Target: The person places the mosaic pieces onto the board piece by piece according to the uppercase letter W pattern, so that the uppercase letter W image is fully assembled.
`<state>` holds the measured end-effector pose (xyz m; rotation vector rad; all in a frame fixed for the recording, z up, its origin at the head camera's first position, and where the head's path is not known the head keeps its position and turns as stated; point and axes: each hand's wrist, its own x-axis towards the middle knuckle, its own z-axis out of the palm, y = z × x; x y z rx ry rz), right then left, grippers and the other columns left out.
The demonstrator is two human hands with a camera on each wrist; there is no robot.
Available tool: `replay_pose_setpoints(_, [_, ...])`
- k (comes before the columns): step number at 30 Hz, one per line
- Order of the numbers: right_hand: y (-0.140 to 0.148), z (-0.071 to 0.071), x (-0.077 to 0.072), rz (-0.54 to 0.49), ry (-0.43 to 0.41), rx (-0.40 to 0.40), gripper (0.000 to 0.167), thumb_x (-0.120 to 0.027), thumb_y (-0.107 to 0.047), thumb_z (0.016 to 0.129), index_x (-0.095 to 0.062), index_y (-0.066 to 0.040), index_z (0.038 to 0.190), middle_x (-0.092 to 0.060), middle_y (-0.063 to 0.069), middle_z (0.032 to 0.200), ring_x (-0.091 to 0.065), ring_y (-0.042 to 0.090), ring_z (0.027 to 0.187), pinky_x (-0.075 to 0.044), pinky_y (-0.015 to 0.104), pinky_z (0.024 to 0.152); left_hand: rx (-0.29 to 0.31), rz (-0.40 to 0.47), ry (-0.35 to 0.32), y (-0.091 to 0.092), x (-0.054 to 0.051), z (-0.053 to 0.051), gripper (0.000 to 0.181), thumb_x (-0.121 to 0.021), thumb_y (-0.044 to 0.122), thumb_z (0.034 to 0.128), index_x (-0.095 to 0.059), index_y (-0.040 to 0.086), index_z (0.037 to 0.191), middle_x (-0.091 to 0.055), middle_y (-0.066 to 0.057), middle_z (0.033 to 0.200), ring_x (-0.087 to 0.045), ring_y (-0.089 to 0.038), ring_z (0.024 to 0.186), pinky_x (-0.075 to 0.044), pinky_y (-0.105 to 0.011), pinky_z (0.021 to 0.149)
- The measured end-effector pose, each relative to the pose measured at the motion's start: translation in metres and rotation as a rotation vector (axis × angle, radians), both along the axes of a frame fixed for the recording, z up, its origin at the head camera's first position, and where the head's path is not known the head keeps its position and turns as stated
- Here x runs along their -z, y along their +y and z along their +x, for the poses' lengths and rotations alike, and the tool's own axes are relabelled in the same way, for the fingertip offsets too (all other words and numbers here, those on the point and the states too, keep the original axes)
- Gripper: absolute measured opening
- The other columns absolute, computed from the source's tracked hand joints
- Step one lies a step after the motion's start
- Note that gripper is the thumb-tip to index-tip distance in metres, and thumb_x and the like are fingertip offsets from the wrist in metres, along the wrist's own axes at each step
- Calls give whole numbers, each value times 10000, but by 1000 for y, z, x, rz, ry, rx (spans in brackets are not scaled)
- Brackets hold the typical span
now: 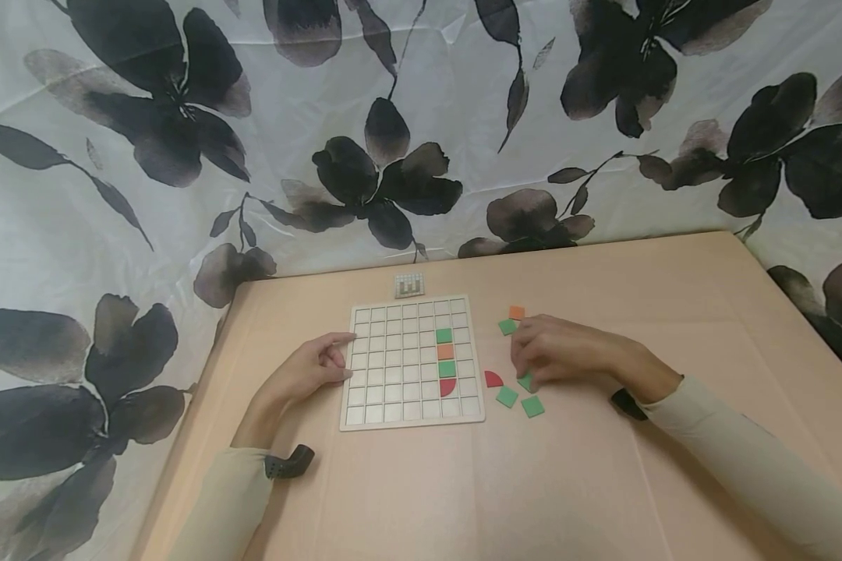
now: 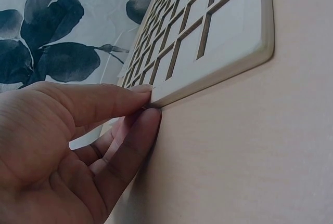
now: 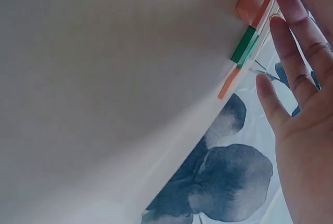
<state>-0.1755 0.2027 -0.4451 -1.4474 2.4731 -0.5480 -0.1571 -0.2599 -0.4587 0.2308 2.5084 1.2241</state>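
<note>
A white grid board (image 1: pixel 414 427) lies flat on the table, with a column of green tile (image 1: pixel 444 335), orange tile (image 1: pixel 445 351), another green tile and a red quarter-circle tile (image 1: pixel 447 386). At its left edge, my left hand (image 1: pixel 307 366) holds on by thumb and fingertip; the left wrist view shows both at the rim. To the board's right, my right hand (image 1: pixel 561 349) hovers with bent fingers over loose tiles. A green tile (image 1: pixel 525 382) lies partly under its fingertips. In the right wrist view its fingers (image 3: pixel 292 63) are spread near orange and green tiles; any grip is hidden.
Nearby lie a loose red quarter-circle (image 1: pixel 493 379), green tiles (image 1: pixel 532 406) and an orange tile (image 1: pixel 516 312). A small patterned card (image 1: pixel 409 284) sits behind the board. A floral cloth (image 1: pixel 386 93) hangs behind the wooden table (image 1: pixel 407 499).
</note>
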Motion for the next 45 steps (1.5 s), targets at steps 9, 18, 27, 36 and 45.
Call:
replay_pose_setpoints(9, [4,1,4,-19,15,-5,164,-888,-311,784,-774,-298,902,-636,-194,981,-506,86,1083,-387,411,1010,-8,7,-6,1,0,1,662,-750,-6,867,-505,81,1475,-565,-109,963,-512,-202,771,-447,-231,619])
replay_pose_setpoints(18, [1,0,4,-47,94,-22,151,-834,-235,818,-712,-259,903,-646,-178,925,-510,115,1049,-375,417,1014,9,9,-6,0,-1,-1,674,-740,-20,872,-469,18,1488,-564,-167,980,-488,-201,750,-421,-219,596])
replay_pose_setpoints(27, [-5,-4,-1,-50,118,15,129,-788,-256,857,-732,-269,972,-650,-189,919,-526,84,986,-418,374,974,25,11,-16,1,-12,-4,670,-720,-50,876,-451,-23,1488,-562,-203,985,-489,-219,758,-430,-207,604])
replay_pose_setpoints(36, [-9,-8,-4,-69,144,38,181,-804,-288,850,-764,-262,1025,-653,-153,930,-550,106,993,-437,387,986,13,13,-23,-4,-6,-9,672,-753,-5,864,-492,58,1480,-561,-127,961,-507,-203,767,-459,-219,625])
replay_pose_setpoints(45, [-17,-12,-9,-87,122,44,145,-783,-314,868,-743,-298,1007,-613,-149,842,-511,50,875,-417,384,965,13,10,-28,-3,-7,-9,669,-747,-15,868,-491,62,1481,-560,-129,961,-508,-206,771,-459,-214,624])
